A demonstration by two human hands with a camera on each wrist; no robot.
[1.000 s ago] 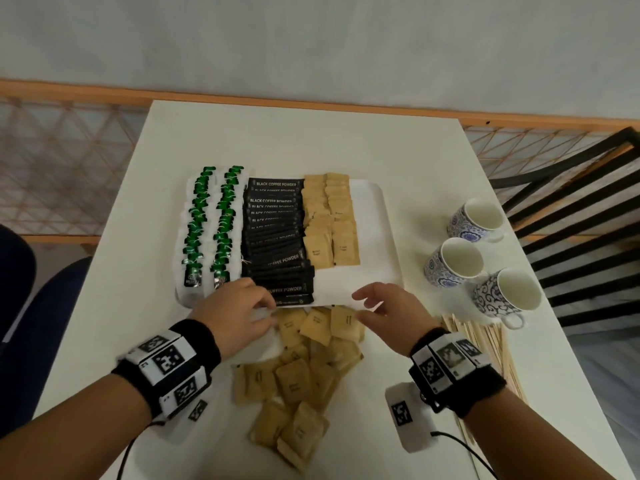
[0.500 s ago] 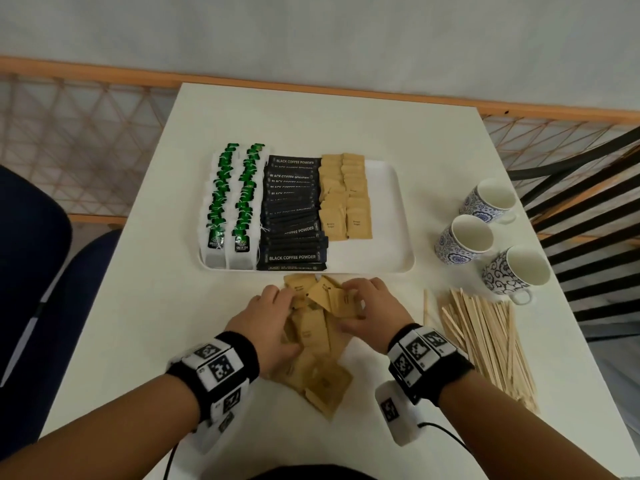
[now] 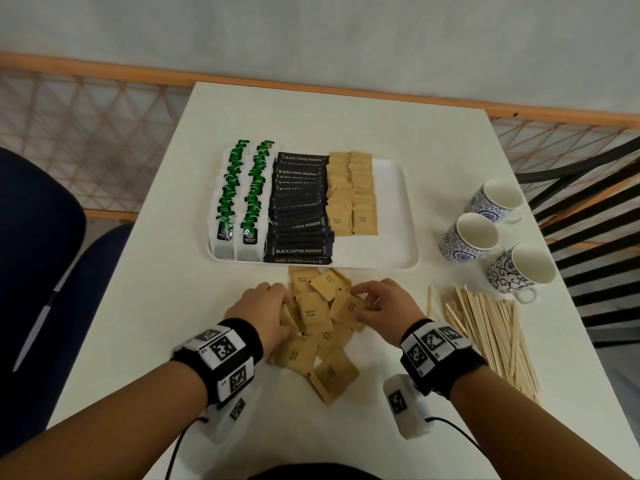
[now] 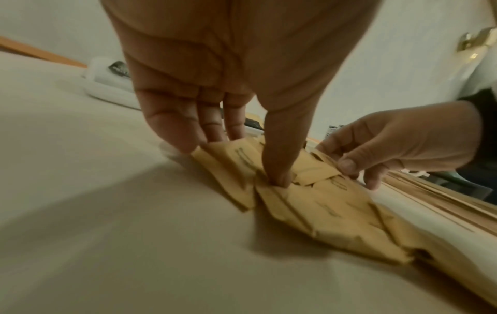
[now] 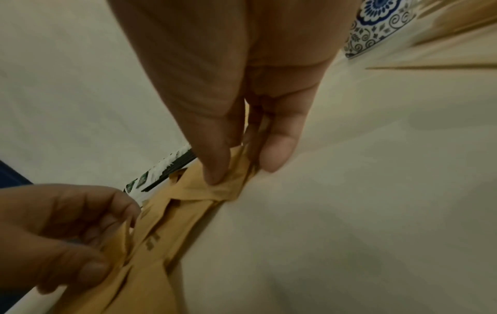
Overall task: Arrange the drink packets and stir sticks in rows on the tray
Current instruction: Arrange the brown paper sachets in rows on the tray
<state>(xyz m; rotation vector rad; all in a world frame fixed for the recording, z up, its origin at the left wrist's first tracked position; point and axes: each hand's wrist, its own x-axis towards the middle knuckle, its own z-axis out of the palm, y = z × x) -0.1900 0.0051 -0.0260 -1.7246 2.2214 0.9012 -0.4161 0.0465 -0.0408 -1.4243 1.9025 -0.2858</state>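
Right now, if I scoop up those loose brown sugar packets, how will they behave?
The brown sugar packets look flat, thin and probably light. They overlap loosely, so a handful would likely slide and fan apart. Their paper creases under the right hand, so expect them to bend rather than stay stiff.

Black wristbands (image 3: 239, 336) both wrists, white tag-marked blocks; white camera pods (image 3: 408, 407), black cables.

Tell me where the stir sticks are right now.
In the head view the stir sticks lie in a loose heap on the table, off the tray, right of the right hand and just below the nearest cup.
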